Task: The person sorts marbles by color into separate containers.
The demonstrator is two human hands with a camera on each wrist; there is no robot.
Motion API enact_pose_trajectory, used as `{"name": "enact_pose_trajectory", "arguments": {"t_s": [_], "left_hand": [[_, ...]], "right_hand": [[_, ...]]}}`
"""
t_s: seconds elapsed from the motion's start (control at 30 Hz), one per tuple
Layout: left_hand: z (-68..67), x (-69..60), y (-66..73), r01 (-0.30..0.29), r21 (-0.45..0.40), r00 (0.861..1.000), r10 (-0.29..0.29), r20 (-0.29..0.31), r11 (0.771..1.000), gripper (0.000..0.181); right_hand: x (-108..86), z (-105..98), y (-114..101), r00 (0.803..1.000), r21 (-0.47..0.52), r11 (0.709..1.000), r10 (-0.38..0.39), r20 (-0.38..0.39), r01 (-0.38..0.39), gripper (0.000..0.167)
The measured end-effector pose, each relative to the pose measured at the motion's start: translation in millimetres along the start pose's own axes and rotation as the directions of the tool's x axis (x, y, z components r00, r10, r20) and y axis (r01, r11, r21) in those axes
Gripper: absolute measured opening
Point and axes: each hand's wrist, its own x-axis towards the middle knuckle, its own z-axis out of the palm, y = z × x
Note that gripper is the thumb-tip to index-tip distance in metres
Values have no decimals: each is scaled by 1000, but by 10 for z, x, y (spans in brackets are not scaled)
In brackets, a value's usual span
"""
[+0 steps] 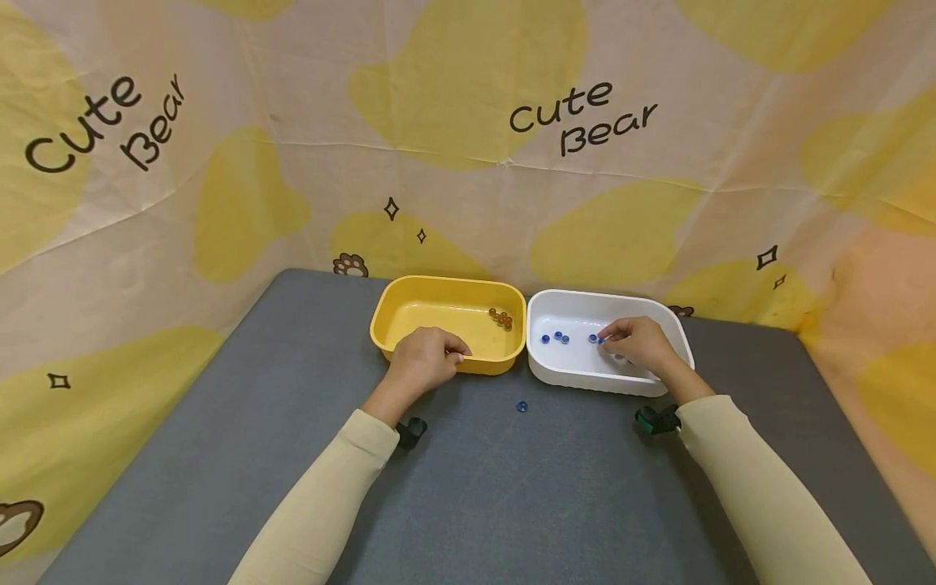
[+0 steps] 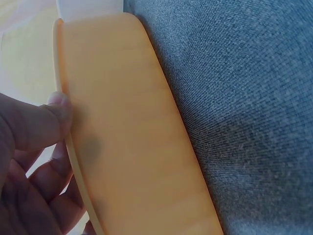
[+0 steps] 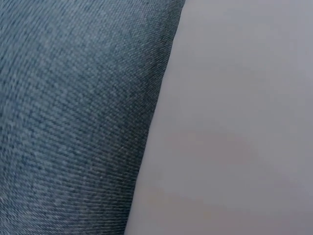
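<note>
My left hand (image 1: 427, 357) grips the near rim of a yellow plastic basin (image 1: 409, 286). In the left wrist view its thumb lies on the outer side and the other fingers (image 2: 54, 171) curl behind the rim. Several amber marbles (image 1: 500, 318) sit at the basin's right end. Reaching into a white basin (image 1: 578, 378), my right hand (image 1: 639, 343) has a blue marble (image 1: 601, 341) at its fingertips, seemingly pinched. Several other blue marbles (image 1: 561, 337) lie on that basin's floor. The right wrist view shows only the white basin's outer wall (image 3: 234, 117) and the cloth, with the hand hidden.
One blue marble (image 1: 522, 406) lies on the grey cloth-covered table (image 1: 504, 496), in front of where the two basins meet. The basins stand side by side near the back edge. A patterned curtain (image 1: 468, 187) hangs behind and at both sides.
</note>
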Motion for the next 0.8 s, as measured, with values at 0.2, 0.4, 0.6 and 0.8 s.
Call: {"name": "enact_pose_trajectory", "arguments": {"t_s": [0.2, 0.4, 0.6, 0.8], "left_hand": [[-3, -1, 1, -3, -7, 1000, 3, -3, 1000, 12], [3, -7, -2, -4, -18, 1000, 4, -7, 1000, 12], [11, 0, -6, -7, -12, 1000, 7, -8, 1000, 12], [9, 4, -10, -9, -7, 1000, 9, -4, 1000, 13]], "right_hand": [[32, 9, 53, 999, 13, 999, 31, 21, -32, 25], [49, 25, 80, 997, 13, 998, 60, 38, -61, 25], [49, 33, 75, 997, -8, 998, 58, 44, -58, 26], [57, 38, 62, 997, -18, 998, 58, 48, -57, 25]]}}
